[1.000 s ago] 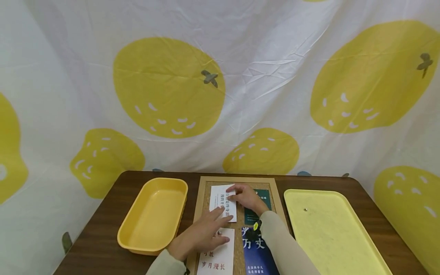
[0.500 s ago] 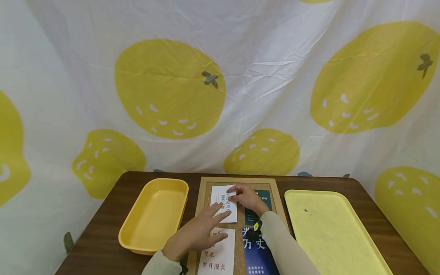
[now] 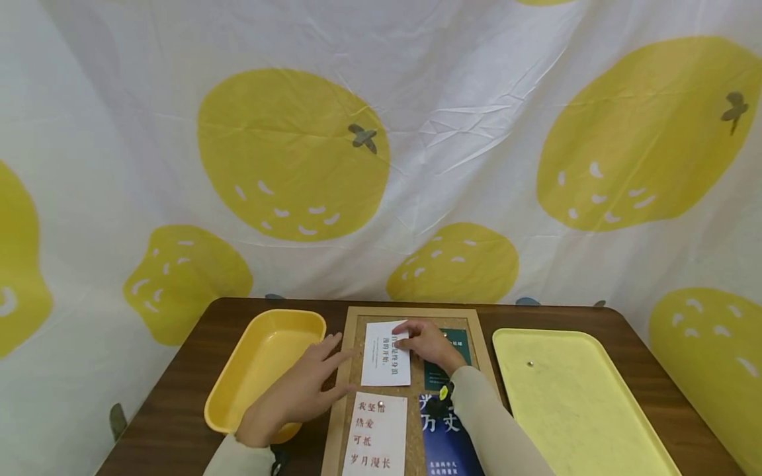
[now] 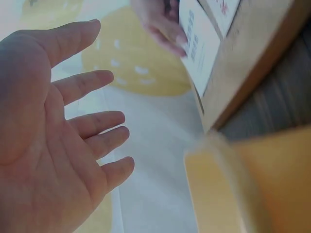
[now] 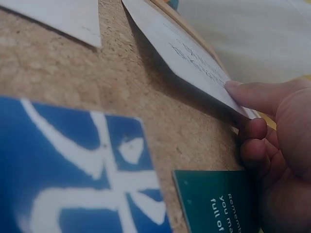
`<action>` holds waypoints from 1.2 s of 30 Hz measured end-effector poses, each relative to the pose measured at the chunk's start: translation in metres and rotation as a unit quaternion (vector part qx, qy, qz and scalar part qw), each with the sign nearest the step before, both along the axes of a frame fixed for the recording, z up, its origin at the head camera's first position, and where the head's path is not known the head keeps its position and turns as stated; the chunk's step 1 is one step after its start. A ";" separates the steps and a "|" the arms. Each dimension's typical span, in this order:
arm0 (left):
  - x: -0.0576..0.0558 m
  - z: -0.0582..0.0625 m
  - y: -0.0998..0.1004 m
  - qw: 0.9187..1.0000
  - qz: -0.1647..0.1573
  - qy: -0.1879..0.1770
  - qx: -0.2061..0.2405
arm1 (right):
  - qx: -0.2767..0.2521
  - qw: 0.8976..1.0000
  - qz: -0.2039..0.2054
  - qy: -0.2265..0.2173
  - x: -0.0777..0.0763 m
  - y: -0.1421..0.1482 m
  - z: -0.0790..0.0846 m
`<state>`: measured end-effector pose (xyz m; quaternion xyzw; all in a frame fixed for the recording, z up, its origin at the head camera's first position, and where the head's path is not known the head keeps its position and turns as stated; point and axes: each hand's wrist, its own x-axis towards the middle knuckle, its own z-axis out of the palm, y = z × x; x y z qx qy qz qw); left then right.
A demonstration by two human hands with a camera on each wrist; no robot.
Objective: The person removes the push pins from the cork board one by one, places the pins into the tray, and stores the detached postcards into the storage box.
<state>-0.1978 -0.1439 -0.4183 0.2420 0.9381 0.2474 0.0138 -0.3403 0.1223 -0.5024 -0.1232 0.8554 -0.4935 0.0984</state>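
My right hand [image 3: 431, 345] pinches the upper right edge of a white card [image 3: 375, 367] with dark printed characters. In the right wrist view the thumb lies on the card's face, fingers are underneath, and the card [image 5: 187, 63] tilts up over the cork with a shadow below it. The card overlaps the upper left of a wood-framed corkboard [image 3: 411, 311]. My left hand [image 3: 297, 390] is held over the right side of a yellow basin [image 3: 229, 387], fingers spread and palm bare in the left wrist view.
On the board are a white card with red characters [image 3: 375, 446], a blue card [image 3: 443, 446] and a dark green card [image 3: 436, 378]. A pale yellow tray [image 3: 586, 403] on the right holds a small shiny piece [image 3: 530, 363]. A fruit-print cloth [image 3: 452, 158] hangs behind the table.
My left hand has moved left, off the white card and the red-lettered card, to over the basin's side. The right hand keeps its pinch on the white card in the same place.
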 end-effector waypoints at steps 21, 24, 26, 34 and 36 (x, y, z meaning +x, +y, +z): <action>0.012 -0.010 -0.096 0.996 0.079 0.013 0.030 | -0.008 1.000 0.005 -0.009 -0.001 0.005 -0.002; 0.012 -0.013 -0.106 0.995 0.085 0.013 0.043 | -0.003 1.000 0.004 -0.011 -0.001 0.005 -0.002; 0.012 -0.015 -0.112 0.994 0.089 0.013 0.055 | -0.001 1.000 0.004 -0.012 -0.001 0.004 -0.001; 0.012 -0.024 -0.137 0.990 0.120 0.013 0.078 | -0.009 1.000 0.016 0.000 0.000 0.003 0.000; 0.013 -0.024 -0.142 0.989 0.126 0.005 0.082 | -0.010 1.000 0.017 0.003 0.000 0.003 0.000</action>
